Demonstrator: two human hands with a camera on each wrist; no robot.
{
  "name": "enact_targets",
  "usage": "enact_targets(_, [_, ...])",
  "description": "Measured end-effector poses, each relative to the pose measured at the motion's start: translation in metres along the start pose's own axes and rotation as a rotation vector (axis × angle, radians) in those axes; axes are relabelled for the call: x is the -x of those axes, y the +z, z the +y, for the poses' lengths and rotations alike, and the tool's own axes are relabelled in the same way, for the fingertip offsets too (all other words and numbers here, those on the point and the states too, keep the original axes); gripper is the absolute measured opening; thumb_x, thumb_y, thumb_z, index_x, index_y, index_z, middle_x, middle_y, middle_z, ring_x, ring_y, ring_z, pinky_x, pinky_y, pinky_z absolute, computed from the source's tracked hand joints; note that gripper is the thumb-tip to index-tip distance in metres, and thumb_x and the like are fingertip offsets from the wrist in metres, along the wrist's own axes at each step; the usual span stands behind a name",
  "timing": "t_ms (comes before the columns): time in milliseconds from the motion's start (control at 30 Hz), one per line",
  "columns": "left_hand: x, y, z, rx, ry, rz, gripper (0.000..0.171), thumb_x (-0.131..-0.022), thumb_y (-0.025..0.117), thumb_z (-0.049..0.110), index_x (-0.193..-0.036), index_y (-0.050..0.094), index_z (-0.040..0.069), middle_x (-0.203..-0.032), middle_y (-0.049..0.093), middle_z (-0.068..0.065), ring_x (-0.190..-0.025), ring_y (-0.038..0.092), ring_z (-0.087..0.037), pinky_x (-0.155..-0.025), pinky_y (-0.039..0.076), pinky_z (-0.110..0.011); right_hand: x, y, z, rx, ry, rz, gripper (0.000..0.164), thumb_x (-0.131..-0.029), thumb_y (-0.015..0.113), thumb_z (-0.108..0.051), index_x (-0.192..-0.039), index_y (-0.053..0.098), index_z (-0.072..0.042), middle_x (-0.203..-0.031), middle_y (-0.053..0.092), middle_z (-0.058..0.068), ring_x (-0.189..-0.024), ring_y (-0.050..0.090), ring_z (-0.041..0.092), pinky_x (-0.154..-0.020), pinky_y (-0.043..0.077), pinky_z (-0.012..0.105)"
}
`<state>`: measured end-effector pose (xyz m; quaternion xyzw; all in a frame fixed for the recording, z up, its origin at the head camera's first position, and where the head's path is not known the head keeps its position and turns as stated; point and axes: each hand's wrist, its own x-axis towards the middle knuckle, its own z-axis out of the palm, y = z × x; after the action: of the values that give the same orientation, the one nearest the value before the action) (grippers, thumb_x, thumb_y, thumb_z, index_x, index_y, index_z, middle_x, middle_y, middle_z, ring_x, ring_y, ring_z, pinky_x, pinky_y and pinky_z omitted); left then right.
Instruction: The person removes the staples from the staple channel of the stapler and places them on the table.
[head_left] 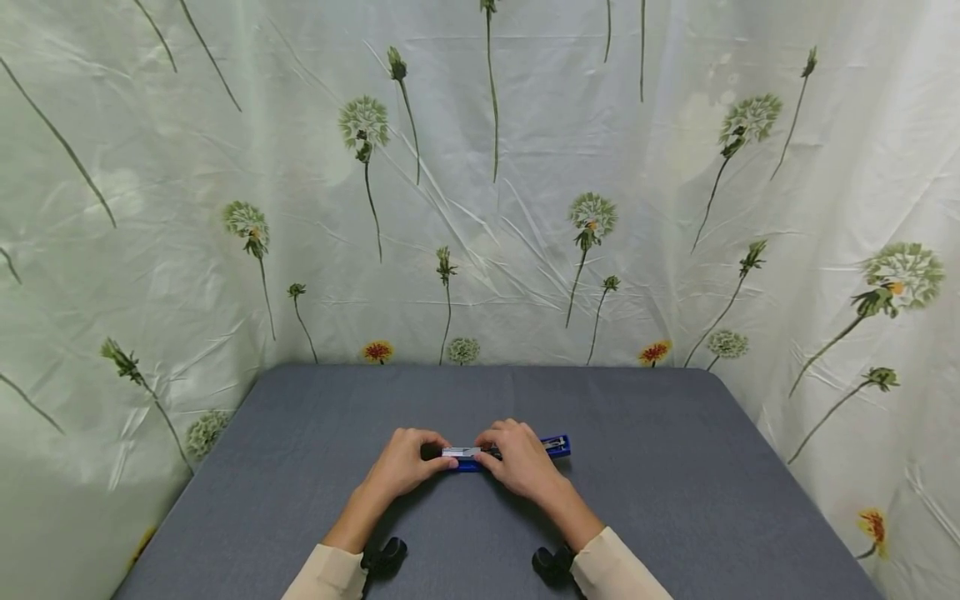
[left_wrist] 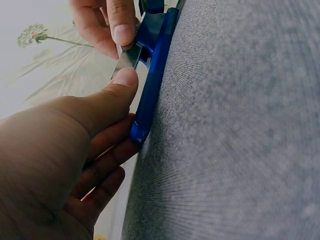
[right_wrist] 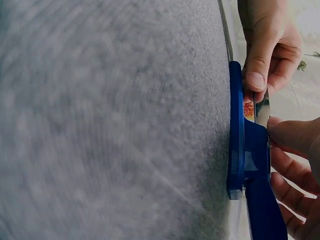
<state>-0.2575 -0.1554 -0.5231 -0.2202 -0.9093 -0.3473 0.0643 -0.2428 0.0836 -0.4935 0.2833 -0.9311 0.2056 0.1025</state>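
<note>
- Background: a pale, flower-printed curtain [head_left: 517, 225], hanging behind the blue stapler [head_left: 469, 467].
- Surface: a grey table [head_left: 480, 400], extending beneath and around the stapler.
- Stapler: resting on the table between the two hands, its cover [head_left: 557, 447] swung out to the right and its metal rail [head_left: 456, 452] exposed.
- Left hand [head_left: 405, 462]: at the stapler's left end, thumb and fingers bent, pinching the rail's tip.
- Right hand [head_left: 522, 461]: over the stapler's middle, thumb and fingers curled, gripping the rail beside the cover.
</note>
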Motion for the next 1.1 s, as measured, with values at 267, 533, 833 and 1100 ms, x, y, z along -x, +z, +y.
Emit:
enact_targets(267, [0.000,0.000,0.002,0.001,0.008,0.005,0.015,-0.084,0.086,0.037,-0.091,0.081,0.024,-0.091,0.078,0.010,-0.085,0.069,-0.006,-0.078,0.054,-0.029,0.002,-0.004,0.006,-0.032,-0.019,-0.020,0.015,-0.097,0.073,-0.031,-0.106,0.078,-0.019,-0.099,0.072,-0.007,-0.093,0.063,0.012,-0.087,0.051,0.040])
enact_targets(533, [0.001,0.000,0.003,-0.014,-0.006,0.010,0.017,-0.084,0.086,0.038,-0.092,0.081,0.025,-0.093,0.078,0.009,-0.086,0.070,-0.007,-0.079,0.055,-0.031,0.007,-0.011,0.012,-0.099,-0.001,0.003,0.014,-0.098,0.072,-0.027,-0.107,0.077,-0.018,-0.101,0.071,-0.005,-0.094,0.063,0.012,-0.085,0.052,0.038])
enact_targets(833, [0.001,0.000,0.005,-0.023,-0.021,0.014,0.018,-0.082,0.086,0.040,-0.092,0.081,0.025,-0.092,0.078,0.010,-0.088,0.071,-0.009,-0.083,0.056,-0.035,0.013,-0.024,0.024,-0.153,0.005,0.059,0.011,-0.096,0.075,-0.023,-0.105,0.075,-0.016,-0.103,0.070,-0.005,-0.096,0.067,0.011,-0.084,0.056,0.035])
enact_targets(1100, [0.002,0.000,0.005,-0.020,-0.032,0.010,0.019,-0.082,0.087,0.039,-0.093,0.081,0.024,-0.094,0.078,0.008,-0.093,0.072,-0.013,-0.087,0.057,-0.040,0.025,-0.037,0.038,-0.210,0.035,0.077,0.010,-0.096,0.075,-0.021,-0.105,0.075,-0.017,-0.103,0.069,-0.007,-0.096,0.069,0.012,-0.085,0.058,0.037])
